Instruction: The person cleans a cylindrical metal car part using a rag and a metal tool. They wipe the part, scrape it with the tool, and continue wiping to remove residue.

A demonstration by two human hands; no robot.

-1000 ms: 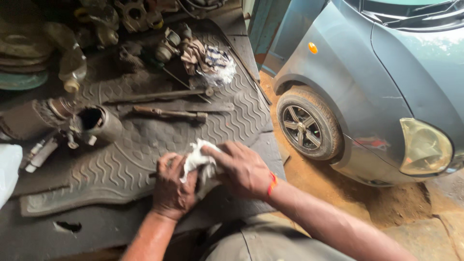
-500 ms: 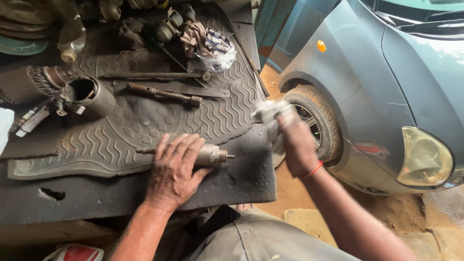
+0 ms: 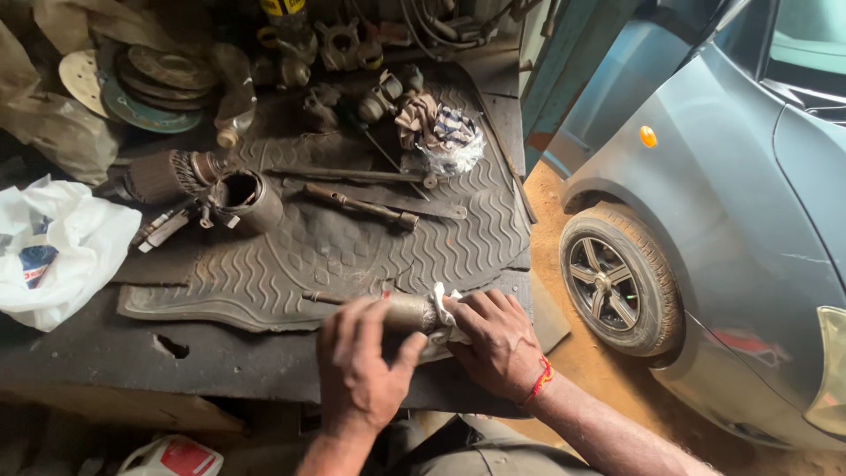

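Back from beside the car wheel, right hand presses a white rag against the metal shaft, which left hand grips on the rubber mat; wiping resumes.

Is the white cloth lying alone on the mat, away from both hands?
No. The white cloth is under the right hand, pressed against the metal part that the left hand grips.

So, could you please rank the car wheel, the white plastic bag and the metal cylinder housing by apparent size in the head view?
1. White plastic bag and car wheel: look alike, so no ranking between them.
2. Metal cylinder housing: clearly smallest.
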